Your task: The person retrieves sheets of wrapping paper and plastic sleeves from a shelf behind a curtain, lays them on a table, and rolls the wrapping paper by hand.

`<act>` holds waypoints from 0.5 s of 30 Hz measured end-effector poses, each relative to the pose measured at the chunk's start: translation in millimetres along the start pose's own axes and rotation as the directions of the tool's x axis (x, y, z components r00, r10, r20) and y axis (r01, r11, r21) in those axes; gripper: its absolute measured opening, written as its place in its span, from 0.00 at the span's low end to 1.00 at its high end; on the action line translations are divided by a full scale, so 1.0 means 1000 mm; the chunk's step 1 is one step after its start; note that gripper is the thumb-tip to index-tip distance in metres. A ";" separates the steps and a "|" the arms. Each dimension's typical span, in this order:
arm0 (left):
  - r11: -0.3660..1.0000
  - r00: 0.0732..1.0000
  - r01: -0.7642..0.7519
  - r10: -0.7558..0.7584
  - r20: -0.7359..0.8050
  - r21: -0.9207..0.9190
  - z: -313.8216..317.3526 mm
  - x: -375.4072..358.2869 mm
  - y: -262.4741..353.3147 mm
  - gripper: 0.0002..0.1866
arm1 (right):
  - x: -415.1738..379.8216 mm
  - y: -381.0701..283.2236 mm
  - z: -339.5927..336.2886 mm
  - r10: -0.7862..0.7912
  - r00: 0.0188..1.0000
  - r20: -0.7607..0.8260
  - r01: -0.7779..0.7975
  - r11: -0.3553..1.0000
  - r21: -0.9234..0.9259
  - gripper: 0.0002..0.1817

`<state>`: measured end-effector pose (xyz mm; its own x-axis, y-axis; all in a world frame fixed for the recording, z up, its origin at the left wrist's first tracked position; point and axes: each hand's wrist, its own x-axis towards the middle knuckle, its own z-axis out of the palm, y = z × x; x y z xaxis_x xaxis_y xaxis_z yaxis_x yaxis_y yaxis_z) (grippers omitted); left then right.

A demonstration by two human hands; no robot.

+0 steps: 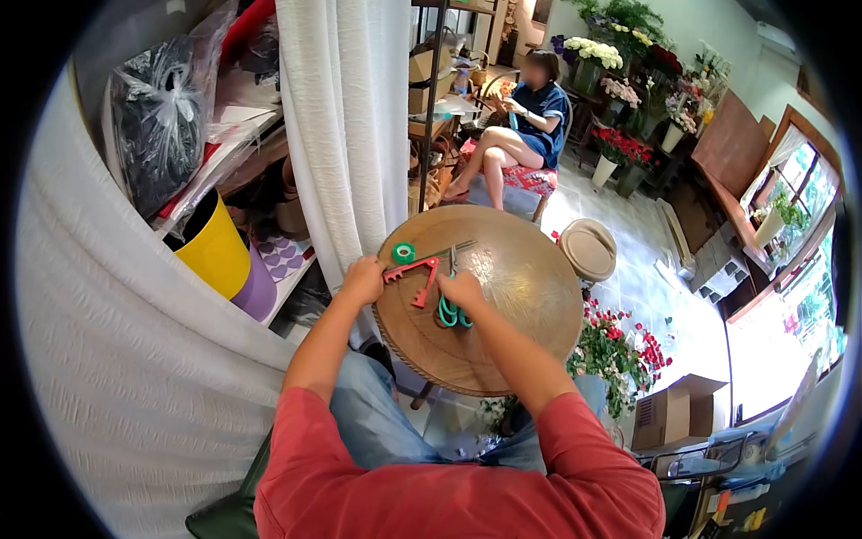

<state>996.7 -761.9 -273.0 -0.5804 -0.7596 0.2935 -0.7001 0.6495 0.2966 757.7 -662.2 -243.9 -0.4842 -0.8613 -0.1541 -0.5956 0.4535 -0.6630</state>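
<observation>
On the round wooden table [530, 310], my left hand [362, 280] is at the left edge, its fingers closed at the end of a red, notched plastic thorn stripper [413, 268]. The stripper lies spread in a V. Thin dark sticks [458, 247] run beside it, their left ends close to the same fingertips. My right hand [462, 289] is curled over the middle of green-handled scissors [454, 314], whose blades point away from me. Its fingers partly hide the scissors and come near the stripper. A roll of green tape [404, 253] lies above the stripper.
A white curtain [337, 126] hangs close on the left, by shelves with a yellow bucket [211, 247]. Red roses [620, 346] stand right of the table, near a cardboard box [678, 413] and a beige round stool [588, 250]. Another person [530, 117] sits beyond the table.
</observation>
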 end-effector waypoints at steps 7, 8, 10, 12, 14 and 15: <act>0.444 0.969 0.211 -0.210 0.127 -0.871 0.005 -0.026 0.085 0.25 | -0.014 -0.013 -0.007 -0.024 0.994 0.106 -0.022 0.908 0.418 0.23; 0.197 0.948 0.303 -0.160 0.275 -0.932 0.014 -0.029 0.094 0.29 | -0.008 -0.014 0.009 -0.144 0.984 0.102 0.042 0.752 0.657 0.19; 0.054 0.927 0.370 -0.092 0.365 -0.927 -0.015 -0.040 0.121 0.35 | -0.010 -0.017 0.020 -0.251 0.966 0.066 0.079 0.526 0.847 0.15; -0.114 0.915 0.379 -0.106 0.390 -0.919 -0.023 -0.040 0.127 0.38 | -0.017 -0.025 0.016 -0.347 0.925 0.153 0.001 0.405 0.915 0.12; -0.122 0.903 0.415 -0.068 0.425 -0.901 -0.018 -0.033 0.112 0.39 | -0.012 -0.021 0.021 -0.345 0.927 0.143 0.011 0.408 0.913 0.18; 0.017 0.908 0.418 -0.050 0.417 -0.908 -0.014 -0.025 0.104 0.38 | 0.009 -0.007 0.037 -0.354 0.933 0.066 0.150 0.550 0.821 0.18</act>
<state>944.3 -674.8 -237.0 -0.6652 -0.7358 -0.1269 0.1233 -0.2759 0.9532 780.9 -681.3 -267.9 -0.1982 -0.9793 0.0422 0.1257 -0.0681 -0.9897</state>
